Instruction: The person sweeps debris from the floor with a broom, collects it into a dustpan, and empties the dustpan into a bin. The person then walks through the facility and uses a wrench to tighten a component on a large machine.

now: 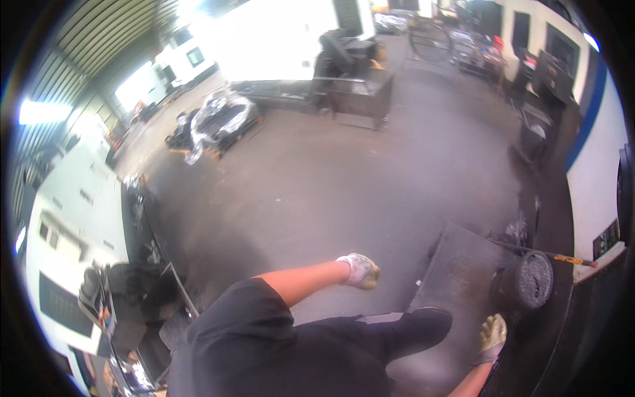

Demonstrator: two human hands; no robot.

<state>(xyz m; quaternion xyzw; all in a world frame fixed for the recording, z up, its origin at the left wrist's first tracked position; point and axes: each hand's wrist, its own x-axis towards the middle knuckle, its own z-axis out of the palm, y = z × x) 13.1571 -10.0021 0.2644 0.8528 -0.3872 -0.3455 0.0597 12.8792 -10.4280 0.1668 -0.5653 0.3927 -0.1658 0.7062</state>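
Observation:
My left hand [362,271], in a pale work glove with yellowish fingertips, is held out ahead of my body over the dark floor. Its fingers look curled in, and nothing shows in them. Lower right, my right hand [491,336] wears a similar glove, its fingers partly spread and holding nothing. Nearest to that hand is a dark round bucket [506,288] with grey, rough-looking contents at its top; a gap separates the two. Behind the bucket lies a long thin rod [569,259], yellowish toward its orange-red end. Beside it is a flat dark plate or mat [456,261].
White machines stand at left [79,192] and right [605,178]. A dark metal bin [360,99] is ahead by another white machine. Left of it, a pallet load [225,122] is wrapped in shiny film. A dark cart [149,304] stands near my left side. Grey floor [317,185] stretches between.

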